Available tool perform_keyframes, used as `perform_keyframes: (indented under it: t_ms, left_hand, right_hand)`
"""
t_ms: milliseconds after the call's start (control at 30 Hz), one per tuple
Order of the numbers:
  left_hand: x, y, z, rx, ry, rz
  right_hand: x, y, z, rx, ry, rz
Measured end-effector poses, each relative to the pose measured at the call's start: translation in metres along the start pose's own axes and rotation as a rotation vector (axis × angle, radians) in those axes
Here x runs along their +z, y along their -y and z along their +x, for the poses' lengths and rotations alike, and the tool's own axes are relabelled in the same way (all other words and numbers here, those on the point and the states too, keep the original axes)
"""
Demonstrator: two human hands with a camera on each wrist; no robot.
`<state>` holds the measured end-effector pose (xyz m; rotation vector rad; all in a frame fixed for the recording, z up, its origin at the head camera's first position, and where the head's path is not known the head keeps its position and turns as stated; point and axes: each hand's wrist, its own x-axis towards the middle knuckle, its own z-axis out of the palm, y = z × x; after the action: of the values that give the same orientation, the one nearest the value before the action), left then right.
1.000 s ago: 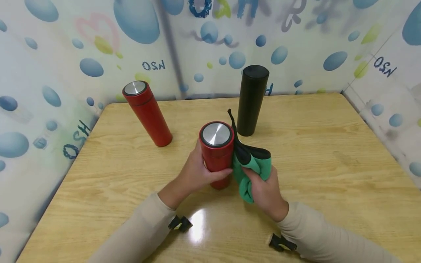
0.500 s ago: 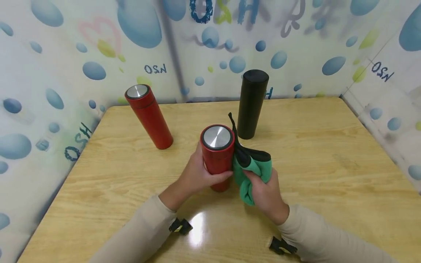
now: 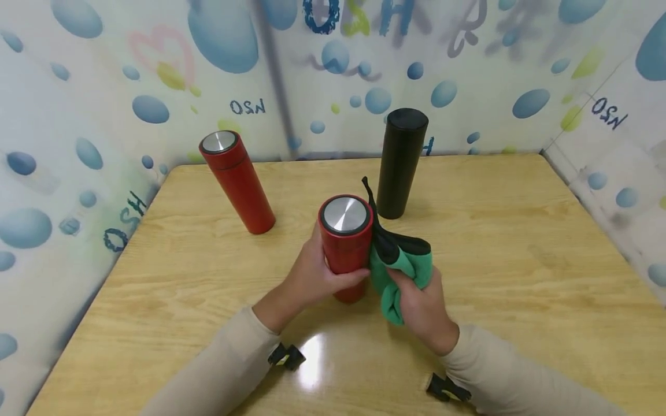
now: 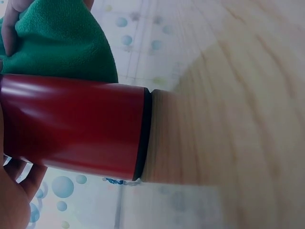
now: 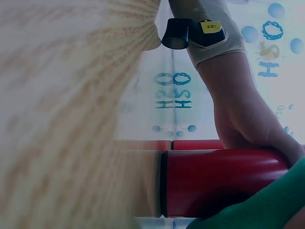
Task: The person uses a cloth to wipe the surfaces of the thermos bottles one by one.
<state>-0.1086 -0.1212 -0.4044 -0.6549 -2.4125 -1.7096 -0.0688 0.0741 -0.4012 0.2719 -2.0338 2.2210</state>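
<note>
On the wood-grained table (image 3: 520, 260), a red vacuum flask (image 3: 346, 251) stands upright between the hands. The left hand (image 3: 307, 280) grips its body, thumb across the near side and fingers round behind, presumably to steady a smooth cylinder that could slip or turn. The right hand (image 3: 426, 309) pinches a bunched green cloth (image 3: 416, 267); some of its fingers are lost in the folds, so I cannot tell how they lie. The cloth, fuzzy and edged with dark binding (image 3: 415, 245), rests against the flask's right side, its bunching likely giving a thicker pad. The flask is glossy, with a brushed-metal lid disc (image 3: 345, 215). Farther back, a second red flask (image 3: 239, 185) and a duller black bottle (image 3: 400, 167) stand well apart, probably leaving the arms room.
</note>
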Motion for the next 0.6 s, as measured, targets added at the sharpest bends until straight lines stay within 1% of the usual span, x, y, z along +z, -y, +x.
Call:
perform_keyframes:
  t_ms: [100, 300, 500, 600]
  left_hand:
    - [0.0014, 0.0013, -0.0005, 0.010, -0.009, -0.002]
    - [0.0017, 0.0020, -0.0047, -0.003, -0.007, 0.001]
    - [0.0011, 0.0037, -0.0018, 0.009, -0.010, 0.005]
    - [0.0005, 0.0026, -0.0009, 0.009, -0.006, 0.012]
  right_hand:
    - [-0.0004, -0.0004, 0.0004, 0.019, 0.009, -0.022]
    - [0.0000, -0.0011, -0.0009, 0.076, 0.020, -0.055]
    - [0.0001, -0.0027, 0.0009, 0.042, 0.015, -0.046]
    - [-0.0006, -0.0014, 0.0015, 0.043, 0.009, -0.053]
